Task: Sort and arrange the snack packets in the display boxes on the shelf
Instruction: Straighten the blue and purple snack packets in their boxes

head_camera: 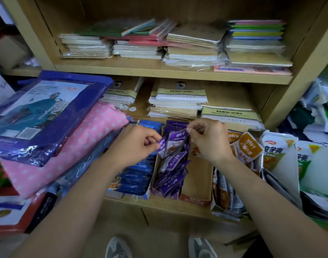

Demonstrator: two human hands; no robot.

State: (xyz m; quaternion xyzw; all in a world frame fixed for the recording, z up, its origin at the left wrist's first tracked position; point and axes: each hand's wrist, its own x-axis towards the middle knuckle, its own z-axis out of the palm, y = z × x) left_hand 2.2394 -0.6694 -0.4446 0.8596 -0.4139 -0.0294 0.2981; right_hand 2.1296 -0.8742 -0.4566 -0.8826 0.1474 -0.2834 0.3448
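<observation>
Several purple snack packets [171, 172] lie jumbled in a narrow display box [154, 175] on the low shelf. My left hand [135, 144] pinches a purple packet [162, 144] at its left edge. My right hand [209, 138] pinches the top corner of a second purple packet [178, 141] beside it, above the box. Blue packets [136, 175] fill the box to the left. A brown box [197, 181] to the right looks almost bare. Orange packets [249, 146] stand further right.
Bagged pink dotted fabric [66, 149] and a blue plastic package [44, 112] pile up on the left. Large white and green snack bags [286, 164] crowd the right. Stacked notebooks [178, 103] fill the shelves behind. My shoes [118, 247] show on the floor below.
</observation>
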